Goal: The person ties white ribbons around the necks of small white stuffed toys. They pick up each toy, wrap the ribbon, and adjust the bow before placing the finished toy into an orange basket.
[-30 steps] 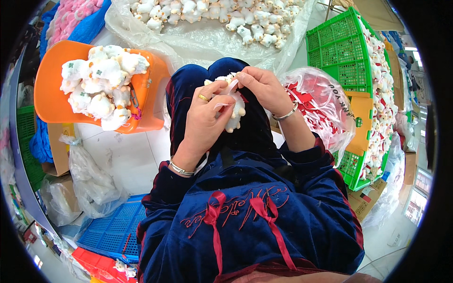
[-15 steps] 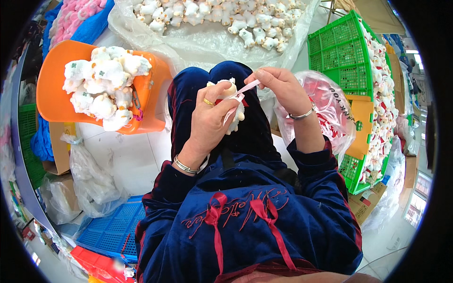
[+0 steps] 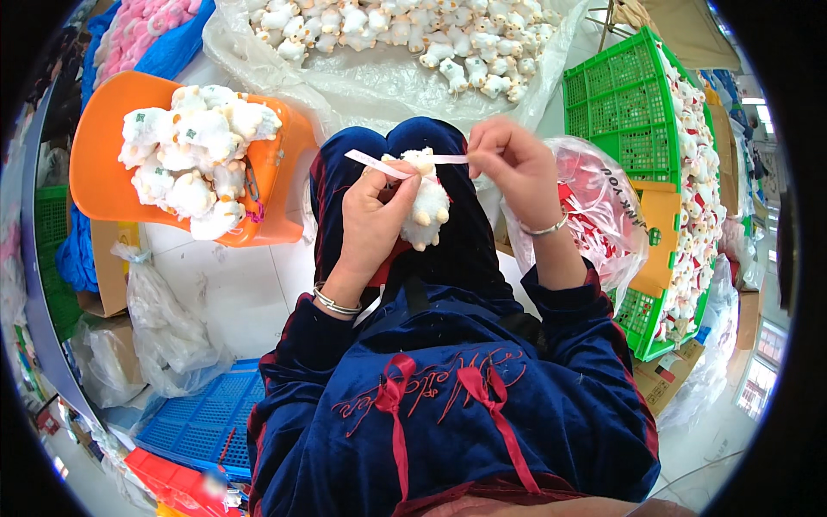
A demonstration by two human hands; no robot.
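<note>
From where I stand, the seated person has a small white plush toy [image 3: 428,214] in front of the knees, over the lap of the dark blue trousers [image 3: 332,191]. Its head is up between the two hands and its body hangs below them. A narrow pale pink ribbon [image 3: 448,158] runs by the toy's head. The left hand [image 3: 372,215] has its grip closed, thumb against fingers, on the ribbon just left of the toy; one loose end sticks out past those fingers. Whether that grip pinches the toy too, I can't tell. The right hand [image 3: 514,168] pinches the ribbon's other end, up and to the right of the toy and apart from it, so the strip looks drawn straight.

Left of the person, an orange chair [image 3: 96,164] carries a heap of similar toys [image 3: 202,142]. Beyond the knees, more lie on a clear plastic sheet [image 3: 370,82]. To the right, a see-through bag [image 3: 594,157] of red and white pieces sits beside a green crate [image 3: 616,95].
</note>
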